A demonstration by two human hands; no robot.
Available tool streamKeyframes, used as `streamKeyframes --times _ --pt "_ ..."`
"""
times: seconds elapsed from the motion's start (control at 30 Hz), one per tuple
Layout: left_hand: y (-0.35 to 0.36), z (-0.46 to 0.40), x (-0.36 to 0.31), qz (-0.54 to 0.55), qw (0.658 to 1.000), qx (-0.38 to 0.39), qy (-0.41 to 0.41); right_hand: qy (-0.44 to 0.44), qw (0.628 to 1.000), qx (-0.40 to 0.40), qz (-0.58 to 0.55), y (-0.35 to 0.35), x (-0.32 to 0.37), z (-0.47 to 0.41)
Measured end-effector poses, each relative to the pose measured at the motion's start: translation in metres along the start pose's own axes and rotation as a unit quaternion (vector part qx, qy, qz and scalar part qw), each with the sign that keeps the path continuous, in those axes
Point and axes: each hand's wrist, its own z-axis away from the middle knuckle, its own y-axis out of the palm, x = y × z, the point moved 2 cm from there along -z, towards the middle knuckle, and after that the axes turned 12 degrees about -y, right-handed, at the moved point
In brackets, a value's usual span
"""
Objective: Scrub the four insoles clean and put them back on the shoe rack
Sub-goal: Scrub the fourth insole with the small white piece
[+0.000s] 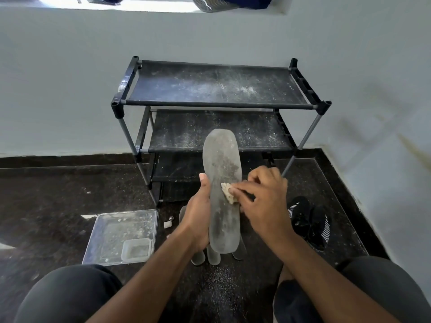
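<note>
Scrubbing is the step in hand — the left hand [198,220] grips a grey insole [222,183] by its edge in front of the shoe rack [217,104], while the right hand [265,197] pinches a crumpled cloth [228,193] against its middle. Three more insoles [213,256] lie on the floor beneath. Next, I judge, the cloth must work over the dusty toe — the rack comes later.

Matt grey foam-like insole [221,183], dusty; rack [217,106] black fabric shelves, metal tubes; glossy speckled stone floor [70,194]; clear plastic tray [121,236] at 8 o'clock.
</note>
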Motion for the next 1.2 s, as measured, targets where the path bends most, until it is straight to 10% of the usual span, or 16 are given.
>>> streamKeyframes --times 0.17,1.2 --pt "-0.003 0.003 -0.003 0.022 0.999 0.018 -0.014 -0.100 0.994 0.041 -0.022 0.010 0.019 0.012" --pt "0.008 0.006 0.010 0.073 0.988 0.106 -0.089 -0.067 0.998 -0.009 -0.001 0.004 0.015 0.001"
